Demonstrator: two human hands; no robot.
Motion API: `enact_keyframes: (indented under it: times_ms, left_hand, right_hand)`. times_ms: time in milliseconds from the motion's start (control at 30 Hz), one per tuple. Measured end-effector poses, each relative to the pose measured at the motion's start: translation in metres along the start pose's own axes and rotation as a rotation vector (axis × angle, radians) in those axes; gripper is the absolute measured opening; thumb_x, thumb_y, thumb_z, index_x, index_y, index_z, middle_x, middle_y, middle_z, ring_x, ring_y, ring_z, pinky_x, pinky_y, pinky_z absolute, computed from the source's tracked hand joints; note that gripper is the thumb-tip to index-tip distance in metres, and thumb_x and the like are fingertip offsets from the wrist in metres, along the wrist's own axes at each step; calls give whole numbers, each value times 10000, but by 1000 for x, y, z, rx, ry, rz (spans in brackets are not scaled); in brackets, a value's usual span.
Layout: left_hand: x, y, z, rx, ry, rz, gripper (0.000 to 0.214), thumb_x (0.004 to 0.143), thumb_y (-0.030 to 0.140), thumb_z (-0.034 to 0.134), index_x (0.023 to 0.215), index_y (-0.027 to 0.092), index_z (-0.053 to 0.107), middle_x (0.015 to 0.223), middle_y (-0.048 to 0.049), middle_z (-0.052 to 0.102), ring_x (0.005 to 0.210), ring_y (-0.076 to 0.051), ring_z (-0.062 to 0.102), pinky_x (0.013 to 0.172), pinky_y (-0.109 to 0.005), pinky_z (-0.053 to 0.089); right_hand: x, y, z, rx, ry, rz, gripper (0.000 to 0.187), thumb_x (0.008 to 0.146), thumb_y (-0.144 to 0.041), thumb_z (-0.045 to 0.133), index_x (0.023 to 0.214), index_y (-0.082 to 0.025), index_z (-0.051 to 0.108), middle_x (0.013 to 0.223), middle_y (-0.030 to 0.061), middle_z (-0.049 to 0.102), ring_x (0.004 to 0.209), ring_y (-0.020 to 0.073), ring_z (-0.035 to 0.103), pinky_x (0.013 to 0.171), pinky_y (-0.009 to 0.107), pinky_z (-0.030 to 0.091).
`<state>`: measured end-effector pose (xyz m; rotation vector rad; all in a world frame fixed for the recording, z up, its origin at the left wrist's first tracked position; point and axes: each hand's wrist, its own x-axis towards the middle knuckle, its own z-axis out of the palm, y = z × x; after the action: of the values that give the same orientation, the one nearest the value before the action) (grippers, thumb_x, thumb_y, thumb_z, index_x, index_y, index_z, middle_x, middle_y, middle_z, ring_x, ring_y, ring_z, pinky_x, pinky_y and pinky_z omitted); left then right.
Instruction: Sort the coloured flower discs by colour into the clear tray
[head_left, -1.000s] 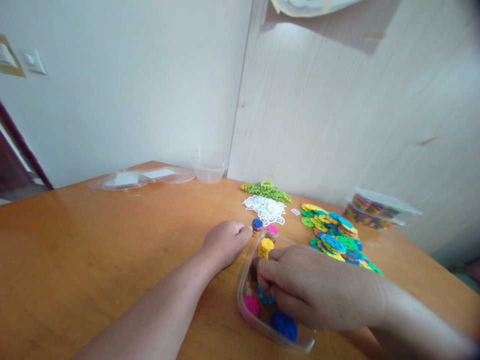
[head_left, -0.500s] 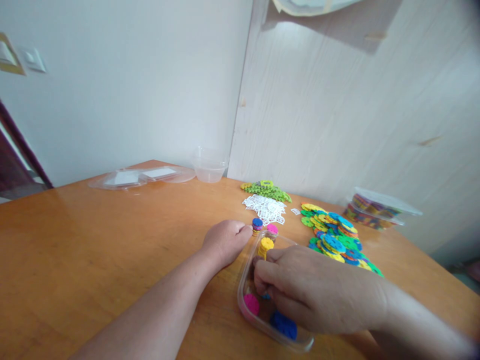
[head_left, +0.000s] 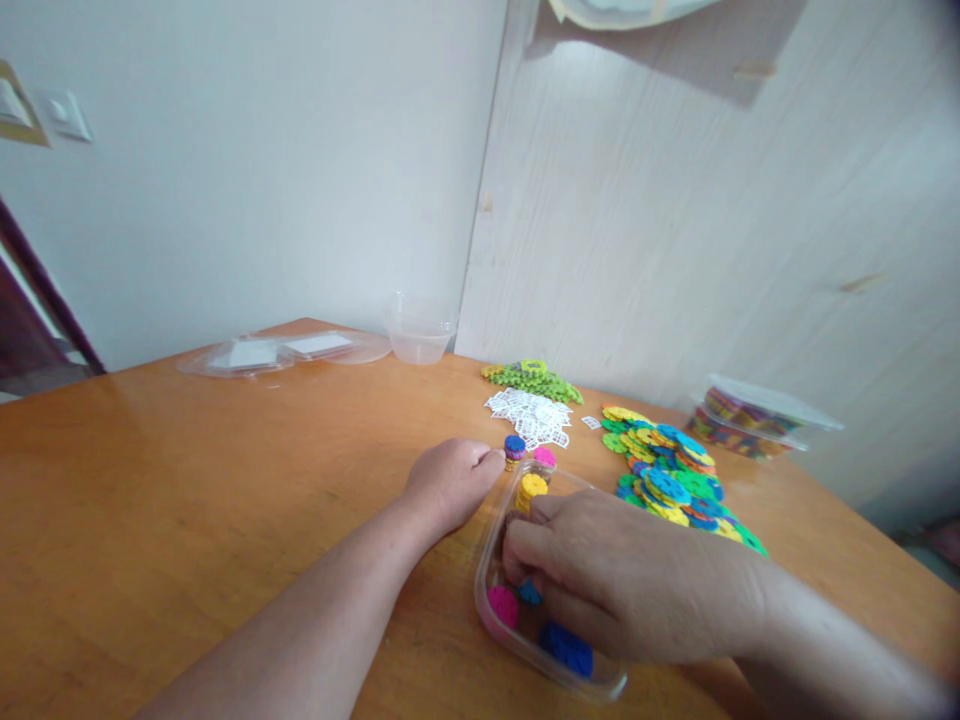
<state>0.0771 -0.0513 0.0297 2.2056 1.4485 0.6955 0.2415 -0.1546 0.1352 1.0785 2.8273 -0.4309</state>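
My left hand (head_left: 459,484) rests on the table with its fingers closed. Its thumb and fingertips meet the left side of a small stack of notched plastic discs (head_left: 514,448), blue on top. My right hand (head_left: 592,570) reaches into a clear plastic container (head_left: 481,590), fingers curled downward and pressed together; what they grip is hidden beneath them. Inside, a yellow disc stack (head_left: 532,488) stands at the far end, a pink disc (head_left: 502,606) near the left wall, a light blue disc (head_left: 529,592) under my fingers and dark blue discs (head_left: 567,650) at the near end.
A pink disc (head_left: 544,457) lies beyond the container. Farther back are white lattice pieces (head_left: 531,415) and green pieces (head_left: 536,382). Larger coloured discs (head_left: 667,485) are heaped right, before lidded boxes (head_left: 750,420). A clear tub (head_left: 418,330) and lids (head_left: 247,355) stand by the wall.
My right fingers have shifted slightly left and nearer inside the container, uncovering more of the light blue disc and covering more of the dark brown one. My left hand has stayed put.
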Motion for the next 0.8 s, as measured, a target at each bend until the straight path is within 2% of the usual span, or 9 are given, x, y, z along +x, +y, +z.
enact_keyframes:
  times_ms: [433, 600, 700, 800]
  left_hand:
    - [-1, -4, 2, -26, 13, 38, 489, 893, 478, 333, 595, 181, 583, 615, -20, 609, 593, -141, 497, 517, -266, 202]
    - [-1, -4, 1, -32, 7, 35, 492, 893, 478, 339, 589, 177, 582, 611, -22, 605, 593, -140, 497, 521, -267, 204]
    - [-2, -2, -2, -50, 0, 36, 504, 899, 468, 324, 587, 174, 588, 606, -28, 604, 590, -141, 493, 533, -267, 226]
    - [-4, 1, -5, -62, -8, 42, 483, 897, 438, 330, 586, 174, 589, 605, -32, 600, 593, -145, 493, 541, -265, 239]
  right_hand:
    - [-5, 4, -5, -23, 4, 65, 185, 857, -173, 474, 978, -224, 604, 894, 31, 659, 790, 172, 577, 703, 280, 399]
    - [-5, 2, -7, 9, -7, 53, 158, 841, -150, 478, 927, -208, 597, 895, 27, 664, 781, 159, 580, 695, 266, 405]
    - [-7, 5, -11, 78, 71, 48, 174, 833, -124, 480, 931, -208, 596, 887, 12, 666, 773, 140, 577, 681, 246, 405]
    - [-7, 17, -16, 129, 213, 131, 158, 842, -126, 475, 902, -209, 596, 796, -12, 647, 687, 114, 551, 611, 227, 388]
